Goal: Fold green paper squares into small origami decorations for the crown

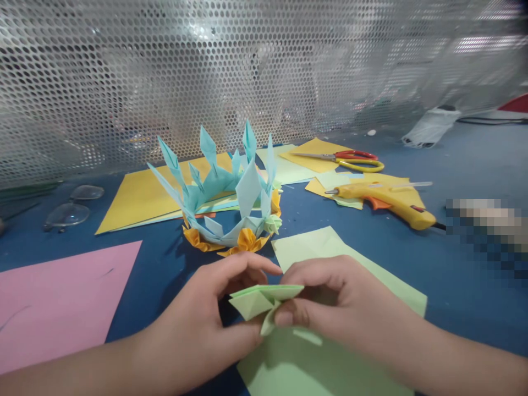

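Note:
A small folded piece of light green paper [253,302] is held between my two hands, low in the middle of the head view. My left hand [210,313] curls round its left side, thumb underneath and index finger arched over the top. The thumb and fingers of my right hand [330,291] pinch its right end. Beneath my hands lies a light green sheet [350,363]. Just beyond them stands a paper crown [247,190] with pointed blue spikes and orange folded flowers [247,240] round its base.
Behind the crown lie yellow sheets [132,192]. Red and yellow scissors [336,158] and a yellow glue gun [383,201] lie to the right. At left are a pink sheet [74,297] and eyeglasses [68,214]. A perforated metal panel [165,82] closes off the back.

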A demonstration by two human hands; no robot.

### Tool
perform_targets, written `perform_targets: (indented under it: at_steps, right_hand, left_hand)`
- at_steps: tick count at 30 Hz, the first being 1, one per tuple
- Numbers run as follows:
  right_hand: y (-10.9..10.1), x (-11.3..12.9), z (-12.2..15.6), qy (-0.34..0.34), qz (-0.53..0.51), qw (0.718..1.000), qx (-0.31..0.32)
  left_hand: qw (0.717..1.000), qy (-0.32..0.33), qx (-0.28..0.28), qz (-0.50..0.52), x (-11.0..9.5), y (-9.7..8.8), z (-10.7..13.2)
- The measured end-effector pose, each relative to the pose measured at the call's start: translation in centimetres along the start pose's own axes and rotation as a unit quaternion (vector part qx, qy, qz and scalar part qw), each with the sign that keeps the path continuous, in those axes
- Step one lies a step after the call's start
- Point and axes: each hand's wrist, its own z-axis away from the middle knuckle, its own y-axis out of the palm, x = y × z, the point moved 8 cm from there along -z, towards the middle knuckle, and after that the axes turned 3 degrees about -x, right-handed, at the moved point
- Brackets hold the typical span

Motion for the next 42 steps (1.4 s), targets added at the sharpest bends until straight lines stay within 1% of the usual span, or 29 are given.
perform_targets:
  at_steps: [4,6,8,10,12,15,20,24,26,31,33,39,42]
  right_hand:
    - [-0.3,0.2,-0.3,0.008,-0.05,0.999,0.0]
    - [-0.4,0.2,-0.3,0.011,-0.054,0.998,-0.003]
    - [-0.3,0.2,-0.4,0.017,-0.051,0.999,-0.003]
    - [-0.2,0.1,-0.3,0.019,-0.032,0.999,-0.007]
    - [-0.2,0.2,-0.2,0.009,0.003,1.0,-0.015]
    - [-0.2,0.3,0.0,-0.007,0.058,0.998,-0.032]
    - [-0.6,0.5,0.2,-0.025,0.121,0.991,-0.059]
    - [-0.5,0.8,0.2,-0.052,0.149,0.986,-0.057]
    - [-0.4,1.0,0.2,-0.068,0.134,0.987,-0.055]
    - [-0.1,1.3,0.3,-0.077,0.073,0.994,-0.029]
    - [-0.2,1.3,0.4,-0.079,0.067,0.994,-0.031]
    - [-1.0,1.7,0.2,-0.089,0.008,0.993,-0.074]
    - [-1.1,1.9,0.2,-0.096,-0.008,0.992,-0.076]
  left_hand:
    - [1.0,0.024,-0.008,-0.001,-0.5,-0.2,0.4]
    - [0.999,0.025,-0.022,0.016,-0.6,-0.5,0.5]
    - [0.999,0.012,-0.035,0.038,-0.5,-0.7,0.4]
    - [0.997,-0.008,-0.046,0.053,-0.2,-0.9,0.2]
    - [0.997,-0.031,-0.053,0.046,0.2,-1.0,0.0]
    - [0.998,-0.055,-0.04,0.012,0.7,-0.7,-0.1]
    - [0.997,-0.07,-0.028,0.003,1.2,-0.5,0.0]
    - [0.997,-0.069,-0.039,0.0,1.2,-0.8,0.0]
    - [0.996,-0.072,-0.05,0.017,1.3,-0.9,0.0]
    - [0.982,-0.09,-0.089,0.141,1.7,-1.3,0.0]
    - [0.977,-0.098,-0.094,0.164,1.8,-1.4,0.0]
    - [0.978,-0.112,-0.091,0.148,1.9,-1.4,0.1]
    - [0.982,-0.114,-0.074,0.13,2.2,-1.2,0.1]
